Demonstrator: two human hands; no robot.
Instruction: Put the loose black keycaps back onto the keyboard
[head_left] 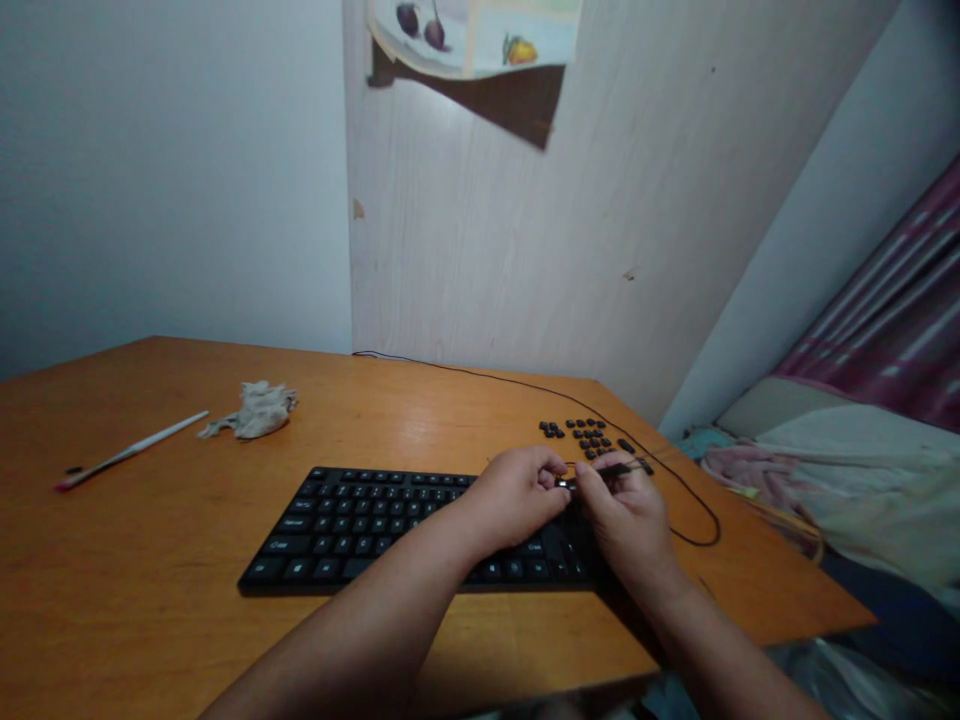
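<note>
Both bare forearms are reaching in from the near edge of the table [480,640], and the keyboard [360,525] is lying flat across the middle, its right end being largely hidden by hands and shadow. Being broad, rigid and probably fairly light, it is likely calling for a hold at its long front and back edges, away from the keys, which are probably giving under pressure. Above its right part, the left hand [525,500] is pinching a small piece [562,484] narrowly between thumb and fingers; the piece is showing a bright glint but is too covered to identify. It is probably weighing very little, and slipping easily, so its sides are likely offering the safest hold. Just beside it, the right hand [630,510] is closing round a slim dark stick [619,470], whose thin end is pointing away to the right; it is appearing light and stiff, and is probably best held along its shaft. Beyond the hands, loose black caps [587,434] are lying in a cluster, probably hard, light and easily scattered by a sleeve or wrist. A thin cable [510,380] is running along the back and looping right of the right hand, where it is possibly obstructing a sideways sweep. Well to the left, a white rod [161,435] and a crumpled rag [262,410] are lying clear of the hands. Behind everything, the wall [465,220] is limiting reach.
</note>
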